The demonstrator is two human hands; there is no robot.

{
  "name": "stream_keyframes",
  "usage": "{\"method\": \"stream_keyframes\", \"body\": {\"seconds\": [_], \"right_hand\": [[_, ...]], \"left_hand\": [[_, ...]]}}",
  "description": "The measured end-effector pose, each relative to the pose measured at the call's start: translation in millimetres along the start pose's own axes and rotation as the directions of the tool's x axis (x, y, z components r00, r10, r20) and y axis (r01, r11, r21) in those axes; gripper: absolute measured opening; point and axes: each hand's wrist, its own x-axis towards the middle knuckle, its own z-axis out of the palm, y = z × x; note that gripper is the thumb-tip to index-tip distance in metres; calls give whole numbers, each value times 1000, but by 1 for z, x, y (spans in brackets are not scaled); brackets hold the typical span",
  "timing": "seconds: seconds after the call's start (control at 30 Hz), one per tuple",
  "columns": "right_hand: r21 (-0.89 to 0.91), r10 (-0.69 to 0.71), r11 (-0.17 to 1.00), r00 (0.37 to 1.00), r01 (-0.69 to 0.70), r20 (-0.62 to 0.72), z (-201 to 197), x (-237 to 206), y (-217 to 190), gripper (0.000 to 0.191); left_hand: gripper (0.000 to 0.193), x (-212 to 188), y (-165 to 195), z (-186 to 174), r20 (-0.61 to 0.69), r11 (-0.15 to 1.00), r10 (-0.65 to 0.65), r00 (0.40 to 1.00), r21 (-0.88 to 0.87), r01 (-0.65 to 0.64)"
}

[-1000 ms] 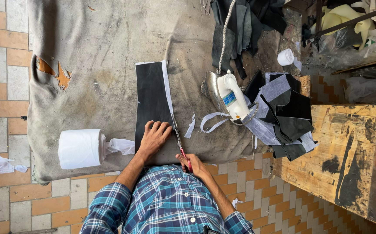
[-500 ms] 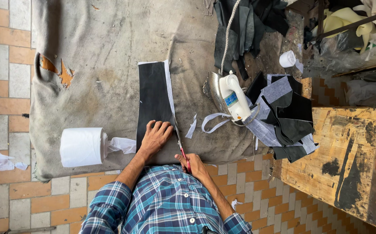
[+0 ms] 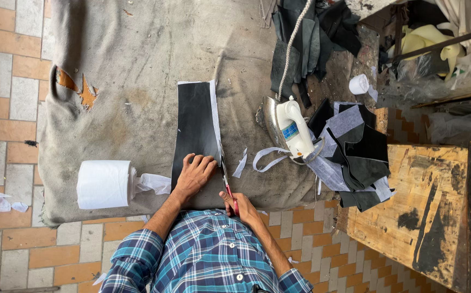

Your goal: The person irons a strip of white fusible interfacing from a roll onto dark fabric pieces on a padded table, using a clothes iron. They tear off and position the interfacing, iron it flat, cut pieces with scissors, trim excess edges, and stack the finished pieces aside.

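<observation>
Scissors [image 3: 226, 182] apparently point up the strip [image 3: 194, 127].

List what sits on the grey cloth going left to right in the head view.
White paper roll → left hand flat on the black fabric panel → red-handled scissors in the right hand → white cut strips → white electric iron → pile of black and grey fabric pieces.

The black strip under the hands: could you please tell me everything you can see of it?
The black strip is a long, flat rectangle of dark, matte fabric-like material with a white band along its right edge. It lies flat on the grey cloth. The left hand presses its near end, while the right hand holds red-handled scissors at the white edge.
</observation>
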Motion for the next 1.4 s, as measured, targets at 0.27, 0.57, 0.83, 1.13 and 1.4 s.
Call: {"method": "stream_keyframes", "body": {"seconds": [0.27,0.57,0.83,1.13,1.4], "right_hand": [[29,-30,999,999,30,11,0,13,-22,79],[81,37,996,999,-36,-7,1,15,-33,74],[87,20,996,1000,-19,-14,0,17,-30,72],[93,10,996,999,-6,-36,0,24,-44,70],[3,-6,1000,997,6,-82,1,24,-51,72]], "left_hand": [[35,-1,-1,-1,64,999,23,998,27,-25],[34,0,-2,-3,59,999,25,998,20,-26],[35,-1,-2,-2,77,999,25,997,34,-28],[36,-1,-2,-4,63,1000,21,998,4,-21],[31,0,-3,-7,26,998,-5,1000,-64,7]]}}
